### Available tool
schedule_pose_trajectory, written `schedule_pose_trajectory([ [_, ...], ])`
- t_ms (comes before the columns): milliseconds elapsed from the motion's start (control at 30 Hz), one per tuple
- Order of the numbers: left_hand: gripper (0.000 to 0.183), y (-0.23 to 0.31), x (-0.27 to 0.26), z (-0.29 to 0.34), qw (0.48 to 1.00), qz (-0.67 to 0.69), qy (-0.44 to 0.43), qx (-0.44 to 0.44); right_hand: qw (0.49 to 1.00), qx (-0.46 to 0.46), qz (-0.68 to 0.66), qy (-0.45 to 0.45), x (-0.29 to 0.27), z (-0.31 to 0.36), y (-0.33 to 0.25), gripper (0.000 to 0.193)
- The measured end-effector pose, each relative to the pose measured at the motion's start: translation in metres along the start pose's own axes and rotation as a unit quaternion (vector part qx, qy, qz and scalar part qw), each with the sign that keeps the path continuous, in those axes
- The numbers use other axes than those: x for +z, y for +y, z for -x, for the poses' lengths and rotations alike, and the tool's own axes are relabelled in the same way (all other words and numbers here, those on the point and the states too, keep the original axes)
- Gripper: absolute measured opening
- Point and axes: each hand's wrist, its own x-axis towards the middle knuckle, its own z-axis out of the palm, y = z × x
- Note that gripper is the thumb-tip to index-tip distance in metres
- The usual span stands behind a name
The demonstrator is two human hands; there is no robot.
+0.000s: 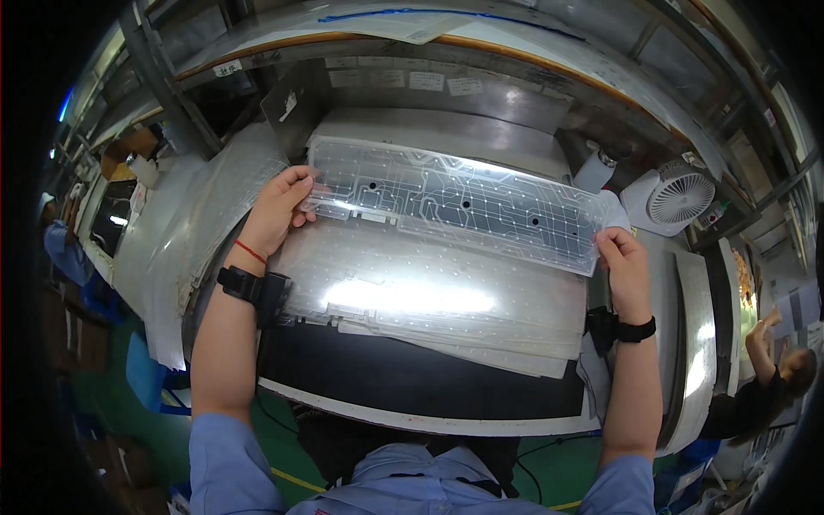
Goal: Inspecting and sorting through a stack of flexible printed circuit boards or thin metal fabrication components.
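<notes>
Between my hands is a long clear plastic circuit sheet [463,206], printed with fine pale traces and pierced by a few dark round holes. My left hand [281,206] pinches its left end between thumb and fingers. At the other end, my right hand [625,257] grips the lower right corner. The sheet hangs tilted, its right end lower in the picture. Under it lies a stack of similar clear sheets [446,330], with bright glare across the middle. A dark mat [412,382] shows along the bench's near side.
More clear sheets [197,215] are piled on the left. A white fan [674,199] stands at the back right beside a white bottle [594,169]. A shelf edge [481,43] crosses above the bench. Another person [777,378] is at the far right, and one [64,245] far left.
</notes>
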Motion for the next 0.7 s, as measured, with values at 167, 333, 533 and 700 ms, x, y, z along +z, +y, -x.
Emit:
schedule_pose_trajectory([
  [167,0.028,-0.006,-0.012,-0.003,0.996,0.082,0.013,0.022,1.0,0.007,-0.013,-0.014,0.01,0.0,-0.003,0.02],
  [333,0.042,-0.002,-0.001,-0.002,0.985,0.158,0.04,0.053,0.995,0.024,0.05,-0.089,0.001,-0.002,0.017,0.03],
  [533,0.04,0.004,-0.005,0.001,0.988,0.153,0.017,0.034,0.986,-0.005,0.065,-0.156,0.003,0.003,0.007,0.026],
  [700,0.041,-0.002,-0.006,-0.002,0.992,0.122,0.026,0.031,0.992,-0.009,0.049,-0.114,0.005,0.002,0.007,0.011],
])
